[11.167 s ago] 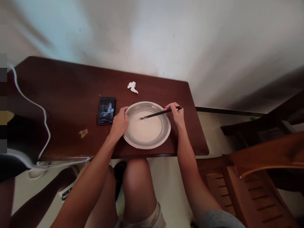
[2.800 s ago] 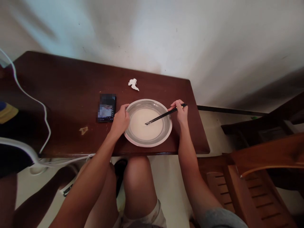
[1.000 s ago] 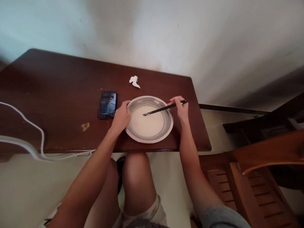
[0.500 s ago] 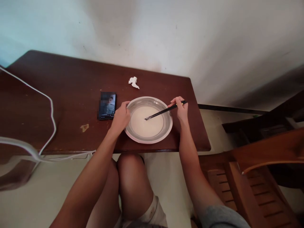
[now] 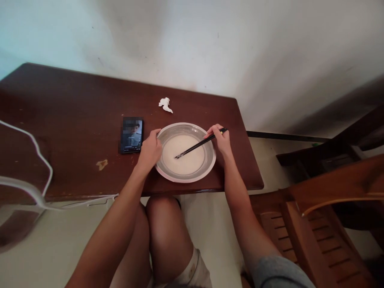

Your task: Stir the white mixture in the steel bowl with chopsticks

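Brown table (image 5: 78,96): one bowl (image 5: 184,178), left hand (image 5: 150,150) gripping rim; right hand (image 5: 220,138) grasping two chopsticks (image 5: 199,144).

The table (image 5: 75,100) is showing a dark red-brown, with a tan, irregular patch (image 5: 102,164) at left. The bowl (image 5: 210,159) is gleaming silver-grey around a creamy white liquid (image 5: 187,162). The chopsticks (image 5: 198,145) are standing out black — whitish smears are marking their tips, and a yellow band is ringing the upper end. The tissue (image 5: 165,105) and cable (image 5: 38,151) are looking white, the phone (image 5: 133,136) black. The wall (image 5: 186,44) is running pale grey, turning bluish at far left. At right, the chair (image 5: 339,186) is glowing orange-brown — dark stripes are lining its seat. The shorts (image 5: 198,270) are showing beige, the sleeve (image 5: 273,272) grey.
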Motion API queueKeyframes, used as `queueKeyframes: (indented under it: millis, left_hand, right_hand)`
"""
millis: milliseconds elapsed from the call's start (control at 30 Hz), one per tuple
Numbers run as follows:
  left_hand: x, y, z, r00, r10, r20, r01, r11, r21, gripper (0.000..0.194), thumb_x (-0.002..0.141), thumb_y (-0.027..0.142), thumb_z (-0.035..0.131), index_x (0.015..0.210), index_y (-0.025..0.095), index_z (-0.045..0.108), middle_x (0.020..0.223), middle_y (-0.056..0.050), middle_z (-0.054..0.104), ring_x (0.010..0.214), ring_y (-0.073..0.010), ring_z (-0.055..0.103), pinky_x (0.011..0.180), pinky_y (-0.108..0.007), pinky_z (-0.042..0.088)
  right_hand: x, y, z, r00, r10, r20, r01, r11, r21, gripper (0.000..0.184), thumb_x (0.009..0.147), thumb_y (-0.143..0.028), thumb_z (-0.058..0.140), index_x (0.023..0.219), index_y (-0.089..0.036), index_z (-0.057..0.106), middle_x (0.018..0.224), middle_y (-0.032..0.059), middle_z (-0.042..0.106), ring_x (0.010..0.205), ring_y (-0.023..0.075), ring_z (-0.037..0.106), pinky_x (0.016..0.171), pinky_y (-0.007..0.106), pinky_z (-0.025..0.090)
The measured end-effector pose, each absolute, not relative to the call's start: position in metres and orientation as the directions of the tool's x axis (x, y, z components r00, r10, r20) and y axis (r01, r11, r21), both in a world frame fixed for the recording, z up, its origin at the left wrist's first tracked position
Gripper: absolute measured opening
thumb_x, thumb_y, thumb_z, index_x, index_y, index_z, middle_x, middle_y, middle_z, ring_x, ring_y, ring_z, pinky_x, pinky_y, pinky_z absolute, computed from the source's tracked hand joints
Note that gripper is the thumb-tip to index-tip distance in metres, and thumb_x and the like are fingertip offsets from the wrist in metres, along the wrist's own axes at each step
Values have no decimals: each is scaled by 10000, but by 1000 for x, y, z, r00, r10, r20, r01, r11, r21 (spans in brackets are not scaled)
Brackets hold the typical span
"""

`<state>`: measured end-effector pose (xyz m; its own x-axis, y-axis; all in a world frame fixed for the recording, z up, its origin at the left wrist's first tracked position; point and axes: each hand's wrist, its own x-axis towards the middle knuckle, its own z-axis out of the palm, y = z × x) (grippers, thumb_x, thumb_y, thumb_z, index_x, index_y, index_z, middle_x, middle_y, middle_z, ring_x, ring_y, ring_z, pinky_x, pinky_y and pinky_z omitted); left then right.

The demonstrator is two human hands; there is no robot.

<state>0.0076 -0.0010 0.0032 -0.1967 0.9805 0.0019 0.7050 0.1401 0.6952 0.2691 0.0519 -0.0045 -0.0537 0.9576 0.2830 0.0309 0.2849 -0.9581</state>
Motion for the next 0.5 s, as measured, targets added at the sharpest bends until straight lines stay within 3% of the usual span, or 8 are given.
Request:
queueKeyframes:
  millis: [133, 267, 500]
  left_hand:
    - [6, -1, 0, -194, 981, 14, 702, 128, 701, 514, 899, 159, 338, 1372, 161, 540, 1334, -146, 662, 1218, -284, 630, 1058, -423, 460]
    - [5, -1, 0, -189, 982, 15, 691, 122, 712, 520, 904, 164, 334, 1383, 152, 537, 1343, -145, 658, 1226, -280, 624, 1057, -415, 460]
    - [2, 1, -5, -207, 978, 16, 645, 124, 754, 512, 905, 179, 339, 1354, 154, 582, 1356, -113, 656, 1243, -249, 614, 1086, -378, 443]
  right_hand:
    - [269, 52, -3, -29, 952, 306, 101, 307, -946, 359, 893, -551, 570, 745, -236, 658, 578, -29, 674, 620, 151, 689, 727, 321, 563]
    - [275, 55, -3, 110, 935, 336, 95, 327, -940, 393, 911, -561, 531, 706, -235, 608, 504, -46, 609, 529, 140, 658, 659, 299, 540]
    - [268, 50, -3, -68, 949, 308, 91, 314, -945, 365, 889, -545, 584, 733, -227, 670, 578, -23, 678, 588, 143, 677, 688, 301, 550]
